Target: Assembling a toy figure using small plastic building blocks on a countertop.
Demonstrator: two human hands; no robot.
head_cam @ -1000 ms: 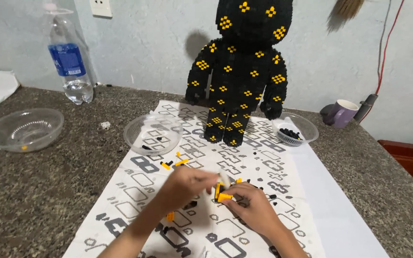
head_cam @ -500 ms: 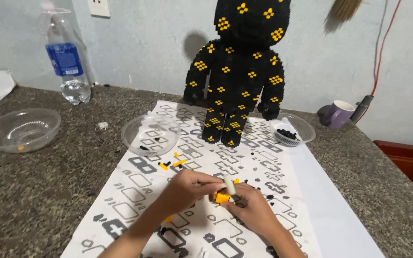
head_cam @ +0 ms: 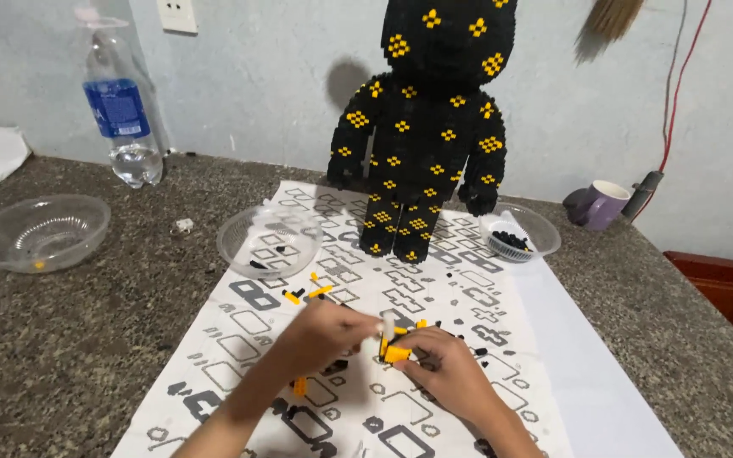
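- So the little yellow brick piece (head_cam: 395,350) is a small chunky cluster of bright yellow blocks, sitting low over the patterned paper sheet (head_cam: 434,288), roughly in the middle of its near half.
- Right hand (head_cam: 444,371) has its fingertips pinched shut on that yellow piece from the right side; left hand (head_cam: 322,331) comes in from the left with fingers bunched together, tips meeting a thin pale tool (head_cam: 386,326) that stands up just above the piece.
- Honestly can't tell exactly how many bricks are in the cluster, the fingers cover most of it and it's tiny.
- Both forearms get cut off by the bottom edge of the view, and the big black-and-yellow block figure (head_cam: 422,136) loses its head at the top edge.
- Loose yellow and black bits (head_cam: 309,293) are scattered on the sheet just beyond the hands, too small to count.
- A clear bowl (head_cam: 269,240) sits on the sheet's far left part, another clear bowl with black pieces (head_cam: 519,233) beside the figure's foot, a third clear bowl (head_cam: 37,231) well off on the granite counter (head_cam: 86,339).
- Water bottle (head_cam: 122,114) and purple mug (head_cam: 597,203) stand back by the wall.
- Open sheet shows to the right of the hands, and the counter's right edge drops off past it.
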